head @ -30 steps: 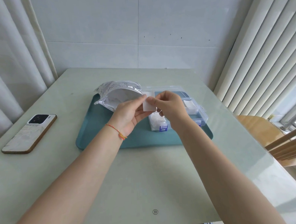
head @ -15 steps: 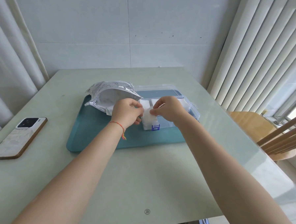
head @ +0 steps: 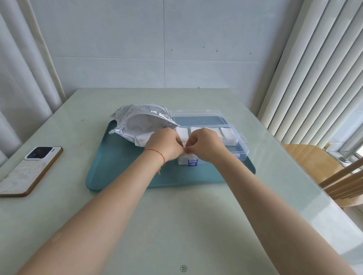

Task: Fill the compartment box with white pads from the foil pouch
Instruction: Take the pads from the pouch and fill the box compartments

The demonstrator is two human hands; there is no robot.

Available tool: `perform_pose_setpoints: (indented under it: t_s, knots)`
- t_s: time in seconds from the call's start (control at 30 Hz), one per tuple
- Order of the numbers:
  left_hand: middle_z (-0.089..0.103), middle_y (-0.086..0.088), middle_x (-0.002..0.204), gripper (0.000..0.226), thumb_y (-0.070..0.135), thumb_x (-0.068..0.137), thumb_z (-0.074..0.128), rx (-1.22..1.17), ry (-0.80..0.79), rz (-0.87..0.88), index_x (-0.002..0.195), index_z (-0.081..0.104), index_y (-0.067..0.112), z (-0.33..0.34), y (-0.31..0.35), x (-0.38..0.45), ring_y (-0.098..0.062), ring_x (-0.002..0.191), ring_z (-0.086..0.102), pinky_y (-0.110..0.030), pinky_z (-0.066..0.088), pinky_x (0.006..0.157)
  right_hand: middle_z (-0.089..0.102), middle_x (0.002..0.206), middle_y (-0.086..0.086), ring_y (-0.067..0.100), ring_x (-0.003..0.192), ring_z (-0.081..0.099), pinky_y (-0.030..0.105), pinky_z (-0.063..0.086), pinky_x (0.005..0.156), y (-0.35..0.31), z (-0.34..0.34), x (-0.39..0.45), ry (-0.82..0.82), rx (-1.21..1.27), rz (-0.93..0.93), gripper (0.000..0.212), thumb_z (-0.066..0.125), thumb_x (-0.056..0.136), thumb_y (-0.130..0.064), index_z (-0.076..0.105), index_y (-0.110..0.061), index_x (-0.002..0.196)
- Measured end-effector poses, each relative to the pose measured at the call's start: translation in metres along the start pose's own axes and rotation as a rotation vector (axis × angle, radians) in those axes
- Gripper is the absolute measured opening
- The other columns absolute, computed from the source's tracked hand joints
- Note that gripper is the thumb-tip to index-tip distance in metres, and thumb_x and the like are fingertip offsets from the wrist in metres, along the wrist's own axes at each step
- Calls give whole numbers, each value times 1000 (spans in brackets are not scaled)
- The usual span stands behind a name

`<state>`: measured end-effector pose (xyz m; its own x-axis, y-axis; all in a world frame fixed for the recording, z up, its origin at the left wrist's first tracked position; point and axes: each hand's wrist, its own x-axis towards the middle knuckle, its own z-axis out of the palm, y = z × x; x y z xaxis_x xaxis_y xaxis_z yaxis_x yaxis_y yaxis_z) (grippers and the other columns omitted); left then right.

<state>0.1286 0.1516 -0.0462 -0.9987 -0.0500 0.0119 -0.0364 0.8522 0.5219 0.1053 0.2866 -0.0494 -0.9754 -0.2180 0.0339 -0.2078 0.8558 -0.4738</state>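
Both my left hand [head: 166, 144] and right hand [head: 206, 145] pinch a thin white pad [head: 185, 152] over the near-left cell of the clear plastic compartment box [head: 241, 143] on the teal tray [head: 123, 174]. The crinkled silver foil pouch [head: 142, 120] gapes far-left. Pushing unevenly could fold the pad against the divider.

Both hands [head: 189, 146] hide the compartment box's [head: 243, 148] near-left cells and the pad there
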Motion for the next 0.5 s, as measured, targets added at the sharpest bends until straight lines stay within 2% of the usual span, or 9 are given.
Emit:
perform_pose_setpoints:
  t_s: [0.07, 0.13, 0.23, 0.3, 0.37, 0.4, 0.5]
  knots:
    - [70, -2, 63, 14, 15, 81, 61, 32, -75, -31, 83, 74, 19, -1, 4, 1, -21, 55, 64, -31, 60, 70, 65, 81, -7, 21, 91, 60, 41, 50, 88, 1, -2, 1, -32, -30, -3, 14, 75, 76, -25, 64, -30, 68]
    - [72, -11, 67, 15, 11, 83, 60, 28, -144, -80, 90, 73, 12, -5, 8, 4, -24, 58, 70, -36, 62, 61, 59, 77, -12, 19, 86, 57, 39, 50, 88, 2, -7, 3, -82, -49, -9, 10, 77, 77, -27, 68, -29, 73]
    - [72, -14, 70, 14, 7, 87, 61, 41, -238, -126, 97, 71, 4, -11, 15, 4, -24, 53, 66, -28, 49, 34, 66, 93, -9, 18, 89, 59, 38, 50, 89, -1, -14, 5, -142, -126, -30, 4, 73, 80, -26, 73, -30, 81]
    - [73, -14, 73, 16, 9, 88, 60, 18, -246, -108, 98, 71, 5, -14, 15, 5, -24, 52, 66, -30, 49, 34, 66, 98, -7, 20, 95, 60, 37, 48, 89, -4, -16, 6, -127, -197, -41, 8, 67, 83, -23, 73, -29, 85]
    - [73, -13, 73, 17, 13, 88, 57, -124, -168, -57, 95, 71, 8, -12, 5, 5, -27, 57, 70, -42, 59, 50, 67, 99, -3, 22, 96, 60, 35, 49, 85, -10, -17, 8, -16, -182, -54, 15, 60, 86, -19, 73, -24, 90]
    - [72, -12, 71, 17, 16, 88, 55, -213, -77, -35, 90, 70, 8, -13, -5, 4, -28, 58, 71, -45, 61, 58, 68, 98, -1, 22, 95, 61, 34, 50, 83, -15, -17, 10, 49, -136, -75, 18, 56, 87, -18, 73, -22, 92]
    - [66, -7, 59, 26, 28, 80, 50, -343, 344, -64, 68, 63, 8, -18, -37, -7, -27, 56, 67, -41, 58, 62, 68, 94, 1, 21, 89, 60, 30, 49, 75, -35, -11, 12, 151, -17, -203, 21, 54, 88, -12, 73, -17, 95]
